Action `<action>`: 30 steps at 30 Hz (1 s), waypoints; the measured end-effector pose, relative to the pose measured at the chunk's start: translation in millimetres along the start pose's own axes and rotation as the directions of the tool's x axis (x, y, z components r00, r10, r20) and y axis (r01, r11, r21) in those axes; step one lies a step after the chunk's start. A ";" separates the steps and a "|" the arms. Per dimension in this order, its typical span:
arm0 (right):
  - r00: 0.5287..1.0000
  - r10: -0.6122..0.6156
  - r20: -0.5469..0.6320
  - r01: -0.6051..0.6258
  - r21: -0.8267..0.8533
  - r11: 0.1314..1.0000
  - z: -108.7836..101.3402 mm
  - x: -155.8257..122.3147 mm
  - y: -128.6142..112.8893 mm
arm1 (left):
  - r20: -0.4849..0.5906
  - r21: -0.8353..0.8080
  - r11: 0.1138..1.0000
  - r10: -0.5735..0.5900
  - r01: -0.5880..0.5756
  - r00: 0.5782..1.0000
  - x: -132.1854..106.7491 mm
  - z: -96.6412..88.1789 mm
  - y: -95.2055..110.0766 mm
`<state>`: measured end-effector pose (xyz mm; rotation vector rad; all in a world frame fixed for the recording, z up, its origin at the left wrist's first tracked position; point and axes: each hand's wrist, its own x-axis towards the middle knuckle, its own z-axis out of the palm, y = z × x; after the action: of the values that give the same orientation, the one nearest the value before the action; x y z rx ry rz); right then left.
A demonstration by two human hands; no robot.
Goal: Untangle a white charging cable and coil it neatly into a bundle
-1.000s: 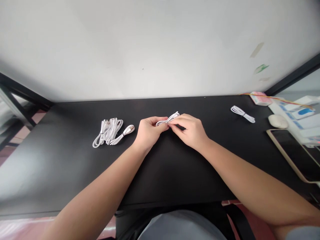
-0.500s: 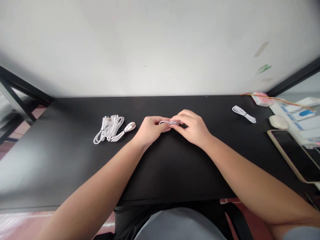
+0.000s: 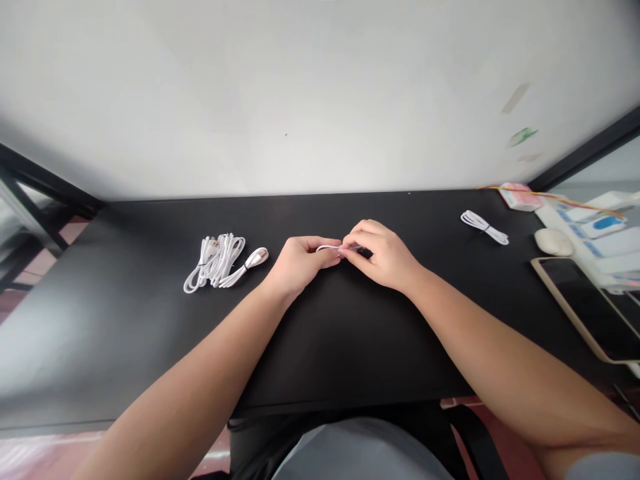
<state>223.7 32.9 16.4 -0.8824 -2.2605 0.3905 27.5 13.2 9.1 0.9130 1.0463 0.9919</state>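
Note:
Between my two hands, over the middle of the black table (image 3: 330, 333), is a white cable (image 3: 327, 248), mostly hidden by the fingers. My left hand (image 3: 305, 263) pinches it with thumb and fingers. Fingertips of my right hand (image 3: 377, 253) close on its other side, meeting the left fingertips. To the left of my left hand lies a pile of coiled white cables (image 3: 220, 260), with USB plugs showing and a dark tie around some coils. One more coiled white cable (image 3: 484, 227), bound by a dark tie, lies apart on the right.
At the right edge are a phone (image 3: 590, 303) in a beige case, a white mouse (image 3: 554, 242), a pink-and-white box (image 3: 520, 197) and a white power strip (image 3: 607, 227) with a red-yellow wire. A pale wall (image 3: 300, 100) rises behind the table.
Both hands stay together on the cable, and less of it shows at the right fingertips. The whole view has shifted slightly; the cables on the table lie as before.

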 end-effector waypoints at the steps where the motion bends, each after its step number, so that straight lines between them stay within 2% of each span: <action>1: 1.000 0.007 -0.007 -0.007 0.000 1.000 0.2 0.1 -0.8 | 0.003 0.002 1.000 0.009 -0.009 1.000 -0.3 0.2 0.0; 6: 0.996 0.053 -0.071 -0.055 -0.032 0.998 1.4 0.2 -5.2 | -0.021 0.047 0.998 0.049 -0.048 0.999 -2.8 3.2 1.7; 11: 0.984 0.090 -0.155 -0.103 -0.076 0.992 3.6 -0.3 -10.7 | -0.100 0.211 0.969 0.152 -0.129 0.983 -5.4 7.1 2.8; 16: 0.959 0.179 -0.220 -0.183 0.002 0.983 6.0 -0.4 -15.2 | -0.116 0.268 0.938 0.260 -0.222 0.959 -8.0 10.8 3.2; 20: 0.945 0.222 -0.240 -0.215 0.056 0.975 6.5 -0.5 -14.7 | -0.121 0.251 0.942 0.259 -0.223 0.958 -8.3 11.0 3.4; 25: 0.962 0.165 -0.216 -0.161 0.035 0.986 7.0 -0.7 -11.8 | -0.156 0.260 0.948 0.229 -0.184 0.961 -7.0 7.6 2.3; 30: 0.964 0.156 -0.216 -0.160 -0.001 0.987 7.9 -0.9 -11.4 | -0.167 0.268 0.945 0.236 -0.186 0.957 -7.9 8.5 3.4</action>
<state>213.2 23.7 15.7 -1.0667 -2.0056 0.3283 33.5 5.7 16.4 1.1715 1.2808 1.1654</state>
